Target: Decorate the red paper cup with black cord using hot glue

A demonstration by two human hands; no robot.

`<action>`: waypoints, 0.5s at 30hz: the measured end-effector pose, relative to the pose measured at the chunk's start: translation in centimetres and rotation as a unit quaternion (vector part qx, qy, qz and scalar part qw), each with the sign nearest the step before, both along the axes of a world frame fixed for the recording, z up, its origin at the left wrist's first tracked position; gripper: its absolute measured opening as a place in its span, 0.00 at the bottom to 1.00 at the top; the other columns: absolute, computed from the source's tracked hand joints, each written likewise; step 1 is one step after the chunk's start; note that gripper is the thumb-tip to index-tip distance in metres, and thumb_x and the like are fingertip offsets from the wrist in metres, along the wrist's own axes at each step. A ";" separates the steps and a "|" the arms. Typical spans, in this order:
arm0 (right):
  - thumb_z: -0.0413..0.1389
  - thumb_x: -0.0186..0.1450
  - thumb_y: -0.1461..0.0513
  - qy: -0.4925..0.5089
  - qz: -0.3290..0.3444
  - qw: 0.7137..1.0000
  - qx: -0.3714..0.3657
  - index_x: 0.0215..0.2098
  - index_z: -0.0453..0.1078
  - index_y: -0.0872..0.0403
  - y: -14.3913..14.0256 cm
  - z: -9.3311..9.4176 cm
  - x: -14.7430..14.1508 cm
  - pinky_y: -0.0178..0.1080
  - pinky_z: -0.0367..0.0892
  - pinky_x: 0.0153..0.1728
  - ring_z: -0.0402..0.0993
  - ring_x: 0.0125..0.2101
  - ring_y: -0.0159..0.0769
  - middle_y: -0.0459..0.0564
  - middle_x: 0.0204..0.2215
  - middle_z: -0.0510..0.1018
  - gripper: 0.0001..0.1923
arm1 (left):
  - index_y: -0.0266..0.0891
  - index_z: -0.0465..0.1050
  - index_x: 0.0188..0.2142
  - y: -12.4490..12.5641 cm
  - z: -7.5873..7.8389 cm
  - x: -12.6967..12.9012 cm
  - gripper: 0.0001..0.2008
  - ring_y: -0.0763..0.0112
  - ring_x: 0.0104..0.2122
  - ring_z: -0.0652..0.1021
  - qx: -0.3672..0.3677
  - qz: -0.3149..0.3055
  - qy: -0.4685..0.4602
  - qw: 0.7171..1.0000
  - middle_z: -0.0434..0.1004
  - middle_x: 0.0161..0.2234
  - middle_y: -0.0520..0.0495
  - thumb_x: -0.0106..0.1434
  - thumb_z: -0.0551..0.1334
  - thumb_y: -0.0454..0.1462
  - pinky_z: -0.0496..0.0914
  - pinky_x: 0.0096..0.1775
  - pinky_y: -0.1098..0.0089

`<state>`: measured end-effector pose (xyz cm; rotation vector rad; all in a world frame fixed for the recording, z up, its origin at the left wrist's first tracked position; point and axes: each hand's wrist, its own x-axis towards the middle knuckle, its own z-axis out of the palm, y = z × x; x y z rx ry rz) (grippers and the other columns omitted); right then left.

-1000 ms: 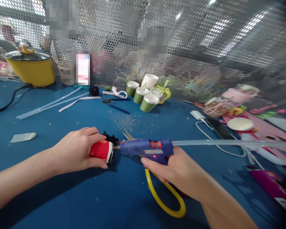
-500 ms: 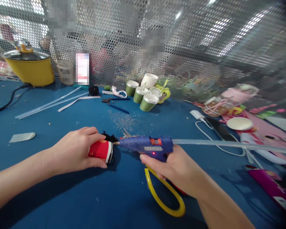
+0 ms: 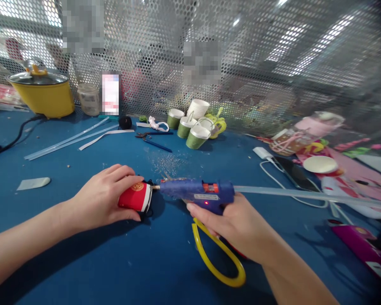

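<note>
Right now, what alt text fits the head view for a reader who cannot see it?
A person's right hand aims a blue glue gun at the rim of a small red cup that the left hand steadies on its side on a blue table. Green paper cups stand behind.

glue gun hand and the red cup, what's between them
In the head view, only the blue glue gun spans from the right hand to the red cup, its nozzle at the cup's rim.

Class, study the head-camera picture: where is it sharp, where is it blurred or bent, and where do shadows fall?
Head view: sharp on the left hand, red cup and glue gun; right edge smeared and curved; mesh screen glares; soft shadows under both forearms.
</note>
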<state>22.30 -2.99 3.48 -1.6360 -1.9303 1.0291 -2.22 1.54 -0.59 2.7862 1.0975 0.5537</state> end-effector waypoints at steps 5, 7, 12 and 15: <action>0.51 0.58 0.57 -0.018 0.002 1.000 0.011 0.12 0.57 0.53 -0.1 0.3 -0.3 0.31 0.55 0.15 0.56 0.13 0.26 0.40 0.08 0.61 0.19 | 0.35 0.65 0.47 0.0 0.1 0.0 0.29 0.59 0.41 0.70 0.000 0.000 0.011 1.000 0.69 0.43 0.39 0.52 0.58 0.52 0.68 0.42 0.60; 0.51 0.58 0.57 -0.019 0.000 1.000 0.007 0.13 0.57 0.53 -0.2 0.2 -0.3 0.31 0.54 0.14 0.56 0.12 0.25 0.40 0.09 0.61 0.18 | 0.34 0.66 0.47 0.0 0.2 0.0 0.29 0.59 0.40 0.70 -0.002 0.004 0.013 1.000 0.69 0.43 0.39 0.52 0.58 0.52 0.68 0.42 0.60; 0.51 0.58 0.58 -0.026 0.000 1.000 0.002 0.14 0.58 0.53 -0.3 0.1 -0.4 0.31 0.54 0.14 0.54 0.12 0.25 0.39 0.09 0.61 0.17 | 0.33 0.66 0.47 0.0 0.1 -0.1 0.30 0.59 0.40 0.71 -0.006 0.009 0.019 1.000 0.69 0.42 0.38 0.52 0.58 0.53 0.68 0.42 0.60; 0.52 0.57 0.58 -0.036 -0.004 0.999 -0.001 0.14 0.58 0.53 -0.2 0.2 -0.4 0.31 0.55 0.15 0.55 0.12 0.25 0.39 0.09 0.61 0.16 | 0.33 0.66 0.47 0.1 0.1 -0.2 0.31 0.59 0.39 0.71 -0.013 0.009 0.018 1.000 0.70 0.42 0.39 0.52 0.58 0.53 0.68 0.41 0.60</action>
